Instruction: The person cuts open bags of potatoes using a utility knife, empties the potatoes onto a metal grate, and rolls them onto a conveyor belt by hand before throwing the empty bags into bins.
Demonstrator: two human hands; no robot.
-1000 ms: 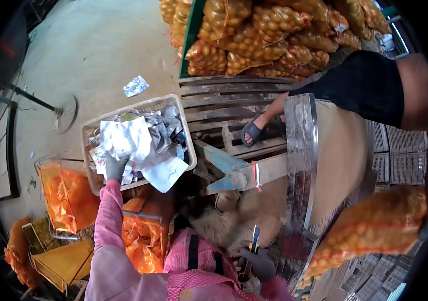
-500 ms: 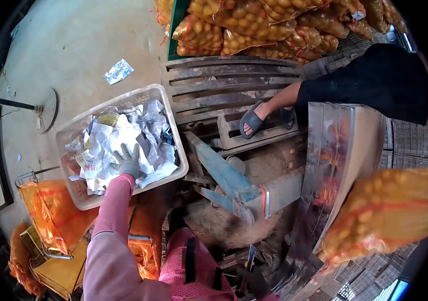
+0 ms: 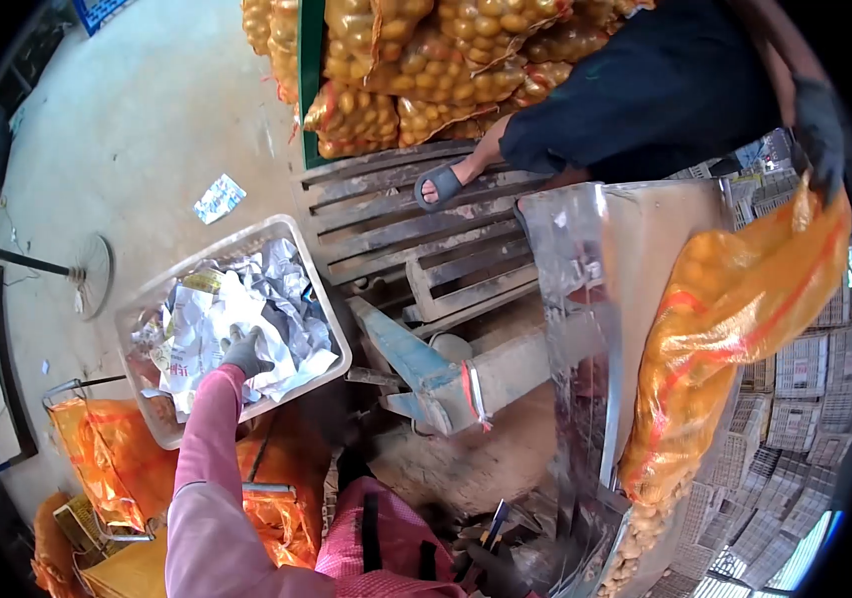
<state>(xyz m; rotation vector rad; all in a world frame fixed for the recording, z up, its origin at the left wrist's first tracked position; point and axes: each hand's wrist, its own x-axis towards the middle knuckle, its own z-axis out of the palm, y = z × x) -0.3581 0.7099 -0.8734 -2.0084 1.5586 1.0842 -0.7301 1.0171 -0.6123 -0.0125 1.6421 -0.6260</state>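
Observation:
In a grey gloved left hand (image 3: 243,354), my fingers are curled in on crumpled white printed paper (image 3: 201,324). The paper fills a pale plastic crate (image 3: 341,339) at the left. Low in the view, my right hand (image 3: 486,566) wears a dark glove and is blurred. Beside it stands a slim blue and yellow tool (image 3: 497,520), its kind unclear. Whether the right fingers grip it is hidden.
On the right, another person's gloved hand (image 3: 821,135) holds up an orange mesh sack (image 3: 715,319), with potatoes (image 3: 630,548) at its lower end. Between us stands a metal-sided chute (image 3: 580,329). Filled sacks (image 3: 426,70) are stacked behind a slatted platform (image 3: 386,214).
My left hand's spread fingers have curled in on the paper. The other person's sack is now raised and tipped, with potatoes spilling at its lower end. My view has shifted right.

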